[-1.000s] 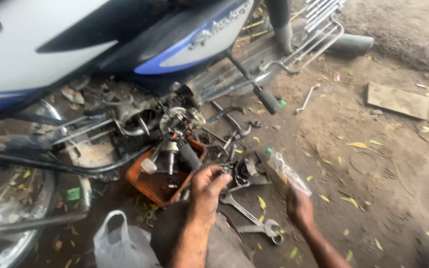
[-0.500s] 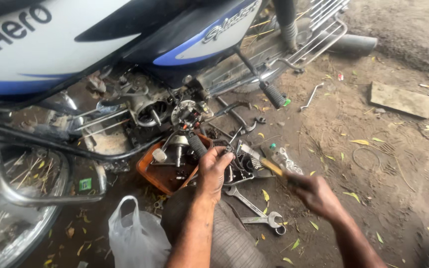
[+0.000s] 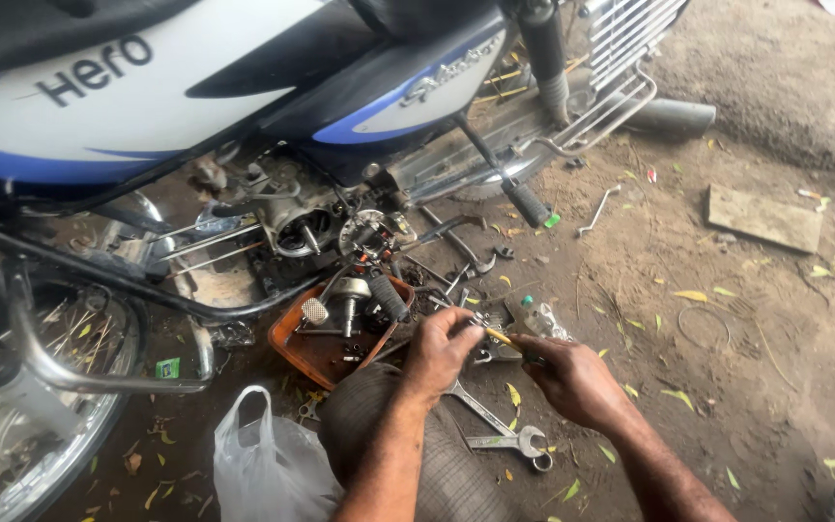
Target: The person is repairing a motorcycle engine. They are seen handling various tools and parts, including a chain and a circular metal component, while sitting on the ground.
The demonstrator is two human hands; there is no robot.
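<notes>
So the thin yellow-handled tool, screwdriver-looking, is pinched in my right hand, tip angled toward my left hand, just above the dirt floor beside the bike. That's new: a second ago the right hand was out to the side holding a pale flat packet, and that's gone from the grip now. Half a second back the tool was already coming in. Both hands have closed up over the pile of small metal parts, so I'd guess I'm now working on one piece rather than fetching stuff.

Left grip is curled narrow around something small and dark; can't tell what it is, my fingers cover it.

Further out: the rust-orange metal tray with engine bits, steel combination spanners under my wrists, a white plastic bag, and the blue-and-white motorcycle, cut off at the frame edges. The tool's tip is hidden too.
</notes>
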